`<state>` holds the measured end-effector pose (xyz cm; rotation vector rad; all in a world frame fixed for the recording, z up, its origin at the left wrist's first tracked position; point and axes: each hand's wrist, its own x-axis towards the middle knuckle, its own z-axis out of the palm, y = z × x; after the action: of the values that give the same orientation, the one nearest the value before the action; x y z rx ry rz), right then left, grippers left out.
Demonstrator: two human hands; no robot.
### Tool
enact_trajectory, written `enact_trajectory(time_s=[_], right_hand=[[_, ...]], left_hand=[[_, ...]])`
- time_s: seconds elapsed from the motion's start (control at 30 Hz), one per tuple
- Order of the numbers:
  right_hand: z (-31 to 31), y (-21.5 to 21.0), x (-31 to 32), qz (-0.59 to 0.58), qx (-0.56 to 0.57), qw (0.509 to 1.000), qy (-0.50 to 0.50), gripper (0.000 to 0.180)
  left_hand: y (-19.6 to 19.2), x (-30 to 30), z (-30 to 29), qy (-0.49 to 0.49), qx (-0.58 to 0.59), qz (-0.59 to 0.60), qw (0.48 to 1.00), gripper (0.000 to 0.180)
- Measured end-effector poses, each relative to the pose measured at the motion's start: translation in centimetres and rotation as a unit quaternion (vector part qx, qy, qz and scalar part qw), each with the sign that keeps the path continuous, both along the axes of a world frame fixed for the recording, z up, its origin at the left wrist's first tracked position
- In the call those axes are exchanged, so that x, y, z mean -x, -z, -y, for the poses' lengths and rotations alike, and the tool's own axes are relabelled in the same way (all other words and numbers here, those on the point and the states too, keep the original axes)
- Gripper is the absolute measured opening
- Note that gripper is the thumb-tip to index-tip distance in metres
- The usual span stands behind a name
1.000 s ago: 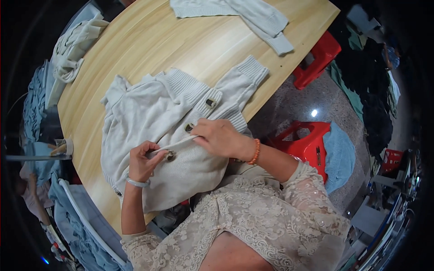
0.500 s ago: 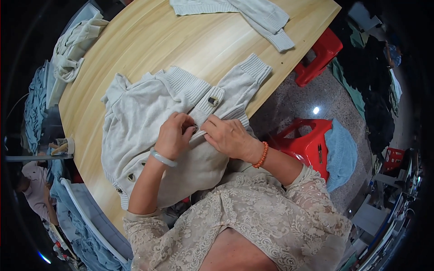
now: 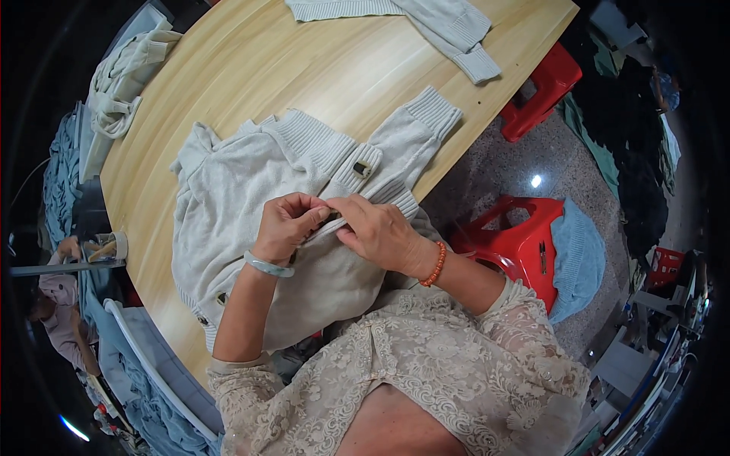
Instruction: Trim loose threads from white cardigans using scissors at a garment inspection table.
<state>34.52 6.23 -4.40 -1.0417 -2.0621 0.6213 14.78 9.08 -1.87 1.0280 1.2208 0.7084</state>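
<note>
A cream knitted cardigan (image 3: pixel 236 182) lies bunched over the table edge and toward my lap. Dark buttons with pale rims show along its front band; one button (image 3: pixel 361 169) sits just beyond my fingers. My left hand (image 3: pixel 285 228), with a pale bangle at the wrist, pinches the band between thumb and forefinger. Close against it, my right hand (image 3: pixel 380 232), wearing an orange bead bracelet, grips the same band with curled fingers. Both fingertips meet there, and whatever small part lies between them is mostly hidden.
On the wooden table (image 3: pixel 357 68), another pale knit garment (image 3: pixel 449 34) lies at the far edge. Red stools (image 3: pixel 513 235) stand at the right, one with a blue knit (image 3: pixel 579 258) draped over it. Bins of blue garments (image 3: pixel 152 395) and a co-worker (image 3: pixel 65 304) are at left.
My left hand has turned and risen slightly, its thumb and forefinger now pinched together next to the right fingertips. My right hand stays on the band. The co-worker's hand at left has risen.
</note>
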Motion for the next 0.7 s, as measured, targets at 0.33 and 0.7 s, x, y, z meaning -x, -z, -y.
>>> enact_trajectory(time_s=[0.33, 0.7], right_hand=[[-0.9, 0.5, -0.6, 0.052, 0.05, 0.996, -0.056, 0.032], [-1.4, 0.9, -0.9, 0.052, 0.046, 0.993, -0.097, 0.027]], left_hand=[[-0.6, 0.3, 3.5, 0.098, -0.192, -0.165, 0.963, 0.033], [0.8, 0.3, 3.8, 0.059, -0.236, -0.171, 0.955, 0.016]])
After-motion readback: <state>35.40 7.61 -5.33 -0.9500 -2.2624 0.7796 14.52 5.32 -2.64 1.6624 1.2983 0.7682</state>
